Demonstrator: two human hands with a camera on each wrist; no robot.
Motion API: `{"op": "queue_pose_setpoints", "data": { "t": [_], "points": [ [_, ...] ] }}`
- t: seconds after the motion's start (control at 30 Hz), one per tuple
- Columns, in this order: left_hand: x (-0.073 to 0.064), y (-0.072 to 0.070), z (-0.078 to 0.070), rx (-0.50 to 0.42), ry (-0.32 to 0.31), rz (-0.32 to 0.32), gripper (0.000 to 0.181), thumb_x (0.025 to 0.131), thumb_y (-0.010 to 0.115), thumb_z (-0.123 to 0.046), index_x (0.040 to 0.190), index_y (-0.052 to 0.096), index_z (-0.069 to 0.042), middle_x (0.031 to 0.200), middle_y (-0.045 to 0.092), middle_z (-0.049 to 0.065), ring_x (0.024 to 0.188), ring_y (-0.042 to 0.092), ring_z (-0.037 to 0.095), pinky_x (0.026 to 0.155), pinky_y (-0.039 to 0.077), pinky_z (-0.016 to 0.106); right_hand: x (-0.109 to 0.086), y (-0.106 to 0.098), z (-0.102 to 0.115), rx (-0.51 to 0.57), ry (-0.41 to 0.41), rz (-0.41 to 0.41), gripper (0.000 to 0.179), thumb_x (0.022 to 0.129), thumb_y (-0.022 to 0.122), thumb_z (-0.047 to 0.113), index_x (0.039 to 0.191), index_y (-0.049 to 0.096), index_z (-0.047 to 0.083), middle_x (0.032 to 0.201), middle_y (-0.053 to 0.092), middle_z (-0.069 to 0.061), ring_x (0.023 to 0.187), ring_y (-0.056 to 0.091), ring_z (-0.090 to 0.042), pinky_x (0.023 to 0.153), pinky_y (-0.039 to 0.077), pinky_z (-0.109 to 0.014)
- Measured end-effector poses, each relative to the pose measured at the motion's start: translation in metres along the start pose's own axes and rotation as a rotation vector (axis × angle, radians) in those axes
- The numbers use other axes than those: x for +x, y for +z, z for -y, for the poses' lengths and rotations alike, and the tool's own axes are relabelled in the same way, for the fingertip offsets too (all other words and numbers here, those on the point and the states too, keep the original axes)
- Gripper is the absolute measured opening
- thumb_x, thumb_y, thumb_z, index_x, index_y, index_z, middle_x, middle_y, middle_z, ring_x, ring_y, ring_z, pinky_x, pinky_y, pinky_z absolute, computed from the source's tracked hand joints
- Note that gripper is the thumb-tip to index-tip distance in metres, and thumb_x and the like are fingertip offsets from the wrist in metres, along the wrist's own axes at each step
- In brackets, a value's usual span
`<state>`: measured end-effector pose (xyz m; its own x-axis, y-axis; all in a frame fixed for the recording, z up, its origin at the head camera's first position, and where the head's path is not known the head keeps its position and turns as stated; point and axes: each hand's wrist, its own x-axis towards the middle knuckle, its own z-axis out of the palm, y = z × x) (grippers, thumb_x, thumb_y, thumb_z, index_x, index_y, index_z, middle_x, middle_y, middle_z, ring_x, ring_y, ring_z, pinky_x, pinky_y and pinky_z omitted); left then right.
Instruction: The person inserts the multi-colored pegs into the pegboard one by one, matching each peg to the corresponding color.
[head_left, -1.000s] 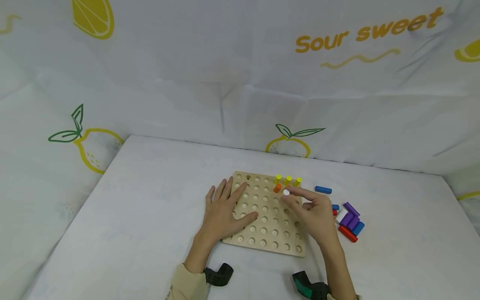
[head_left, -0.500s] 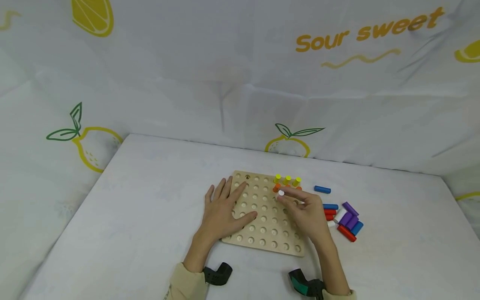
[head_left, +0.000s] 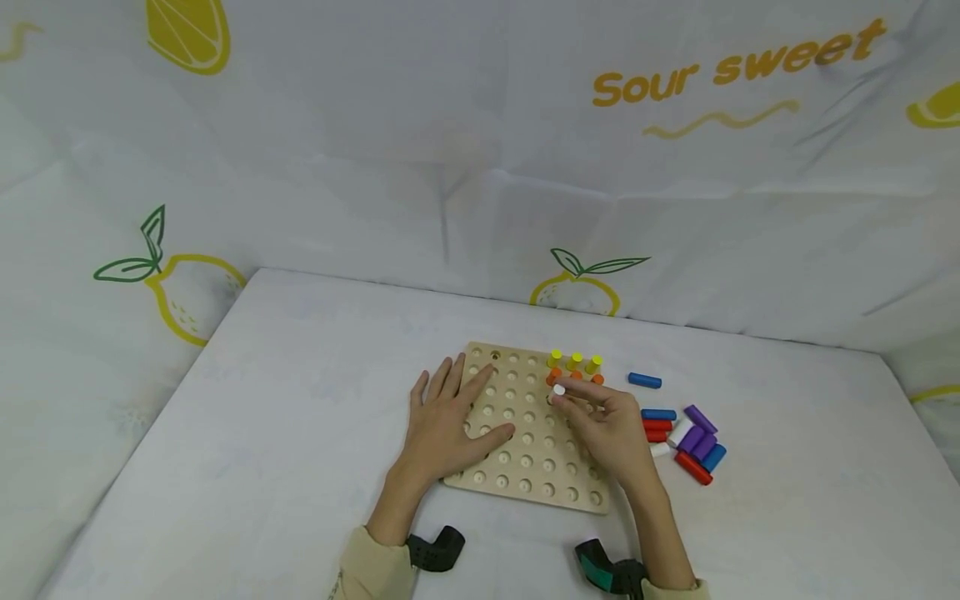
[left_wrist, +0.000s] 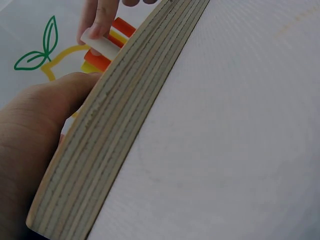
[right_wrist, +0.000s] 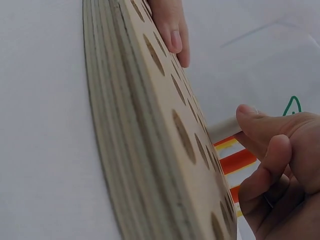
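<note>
My right hand (head_left: 617, 432) pinches a white peg (head_left: 558, 390) upright between thumb and forefinger over a wooden pegboard (head_left: 525, 492). In the right wrist view the lower end of the white peg (right_wrist: 223, 129) meets the board's holed face, beside the orange pegs (right_wrist: 238, 161). Three yellow pegs (head_left: 575, 361) stand along the board's far right edge, with a row of orange pegs (head_left: 554, 377) just in front, partly covered by my fingers. My left hand (head_left: 446, 421) lies spread on the board's left side, fingers straight, thumb pointing inward.
Right of the board lies a loose cluster of pegs: purple (head_left: 701, 417), red (head_left: 693, 467), blue (head_left: 715, 456) and white (head_left: 680, 432). One blue peg (head_left: 645, 380) lies apart, farther back. A white cloth (head_left: 420, 208) with lemon prints hangs behind the table.
My right hand has moved a little left with the white peg, to just in front of the leftmost orange peg. More loose pegs show behind it. The left hand stays put.
</note>
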<state>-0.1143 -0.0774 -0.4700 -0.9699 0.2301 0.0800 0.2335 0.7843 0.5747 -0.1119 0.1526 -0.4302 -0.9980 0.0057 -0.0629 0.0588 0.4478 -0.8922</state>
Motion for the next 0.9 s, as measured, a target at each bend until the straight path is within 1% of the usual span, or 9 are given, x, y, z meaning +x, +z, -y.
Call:
{"op": "queue_pose_setpoints", "data": {
  "t": [0.1, 0.13, 0.3, 0.43, 0.53, 0.7, 0.9],
  "points": [
    [-0.0002, -0.0005, -0.0002, 0.001, -0.001, -0.002, 0.086, 0.084, 0.065, -0.065, 0.156, 0.045, -0.022, 0.168, 0.029, 0.017, 0.158, 0.022, 0.038, 0.125, 0.009, 0.064, 0.0006, 0.0008, -0.0006, 0.003, -0.005, 0.004, 0.03, 0.093, 0.076, 0.018, 0.12, 0.075, 0.006, 0.116, 0.076, -0.019, 0.042, 0.037, -0.003, 0.039, 0.03, -0.019],
    [-0.0002, -0.0007, -0.0003, 0.0, -0.001, -0.002, 0.086, 0.084, 0.065, -0.065, 0.156, 0.045, -0.022, 0.168, 0.029, 0.017, 0.158, 0.022, 0.038, 0.125, 0.009, 0.064, 0.0006, 0.0011, -0.0007, 0.003, -0.006, 0.005, 0.03, 0.093, 0.076, 0.019, 0.12, 0.075, 0.006, 0.115, 0.076, -0.02, 0.041, 0.034, -0.004, 0.039, 0.03, -0.019],
    [-0.0005, -0.0012, -0.0005, 0.0, -0.001, 0.0, 0.086, 0.084, 0.065, -0.065, 0.156, 0.045, -0.022, 0.168, 0.029, 0.018, 0.158, 0.022, 0.038, 0.125, 0.01, 0.064, 0.0002, 0.0022, -0.0012, 0.0, -0.022, 0.01, 0.029, 0.093, 0.075, 0.018, 0.12, 0.076, 0.006, 0.113, 0.076, -0.019, 0.041, 0.032, -0.004, 0.039, 0.028, -0.019],
    [-0.0006, -0.0007, -0.0002, -0.004, -0.003, 0.002, 0.086, 0.084, 0.065, -0.065, 0.156, 0.045, -0.022, 0.168, 0.029, 0.017, 0.158, 0.022, 0.038, 0.125, 0.009, 0.064, -0.0007, 0.0023, -0.0025, 0.012, -0.02, 0.029, 0.028, 0.094, 0.075, 0.017, 0.12, 0.076, 0.006, 0.104, 0.075, -0.018, 0.037, 0.033, -0.006, 0.039, 0.029, -0.02],
    [-0.0004, -0.0003, -0.0001, -0.005, -0.005, 0.004, 0.086, 0.084, 0.065, -0.066, 0.156, 0.045, -0.022, 0.168, 0.028, 0.017, 0.159, 0.021, 0.038, 0.125, 0.009, 0.064, -0.0008, 0.0023, -0.0037, 0.021, -0.028, 0.04, 0.028, 0.094, 0.075, 0.016, 0.12, 0.076, 0.006, 0.1, 0.072, -0.017, 0.039, 0.034, -0.008, 0.039, 0.029, -0.021],
    [-0.0001, 0.0, -0.0001, 0.0, -0.005, 0.005, 0.087, 0.084, 0.065, -0.066, 0.156, 0.045, -0.023, 0.168, 0.028, 0.017, 0.159, 0.021, 0.038, 0.125, 0.009, 0.064, -0.0005, 0.0026, -0.0056, 0.021, -0.04, 0.044, 0.029, 0.093, 0.076, 0.017, 0.12, 0.076, 0.006, 0.099, 0.072, -0.017, 0.04, 0.033, -0.007, 0.04, 0.028, -0.021],
    [-0.0004, -0.0001, -0.0003, -0.001, -0.006, 0.003, 0.086, 0.083, 0.065, -0.066, 0.156, 0.045, -0.023, 0.168, 0.028, 0.017, 0.159, 0.021, 0.038, 0.125, 0.009, 0.064, -0.0001, 0.0033, -0.0051, 0.003, -0.026, 0.035, 0.031, 0.093, 0.076, 0.019, 0.122, 0.075, 0.008, 0.101, 0.073, -0.015, 0.051, 0.036, -0.006, 0.042, 0.026, -0.02]
  ]
}}
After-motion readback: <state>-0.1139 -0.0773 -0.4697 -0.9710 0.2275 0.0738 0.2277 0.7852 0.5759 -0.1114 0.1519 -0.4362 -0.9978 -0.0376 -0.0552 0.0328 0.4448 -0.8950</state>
